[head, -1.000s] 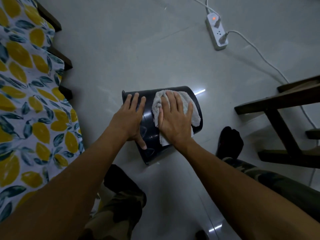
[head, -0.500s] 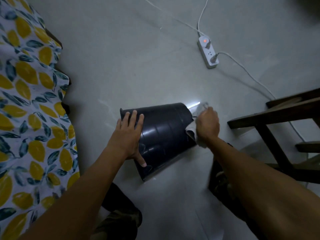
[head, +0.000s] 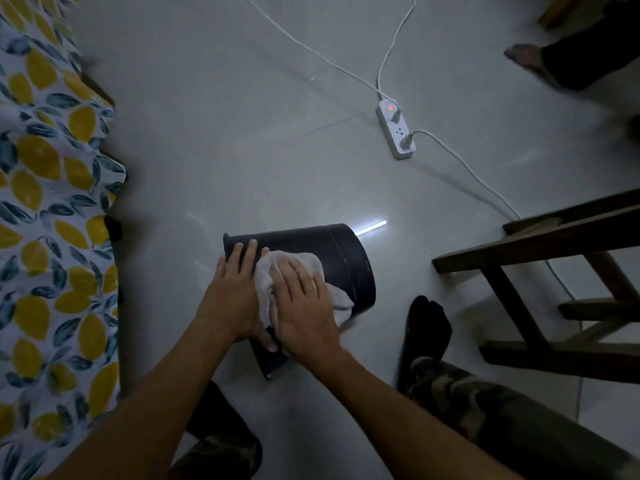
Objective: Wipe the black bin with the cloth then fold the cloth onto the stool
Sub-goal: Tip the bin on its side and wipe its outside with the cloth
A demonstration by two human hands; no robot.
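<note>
The black bin [head: 339, 258] lies on its side on the pale floor, its rim toward the left. My left hand [head: 232, 292] rests flat on the bin near that rim, fingers spread, steadying it. A white cloth [head: 287, 268] is bunched on the bin's side. My right hand [head: 304, 306] presses flat on top of the cloth, right beside my left hand. Part of the cloth hangs out to the right of my palm. The dark wooden stool [head: 540, 251] stands at the right, its seat partly out of frame.
A bed with a lemon-print sheet [head: 48, 209] runs along the left. A white power strip [head: 396, 131] with cables lies on the floor beyond the bin. My socked foot [head: 427, 323] rests between bin and stool. Another person's foot [head: 526, 58] shows at top right.
My right hand has swept the cloth from the bin's far right end back across its side to the left, ending next to my left hand. The view has tilted up.
</note>
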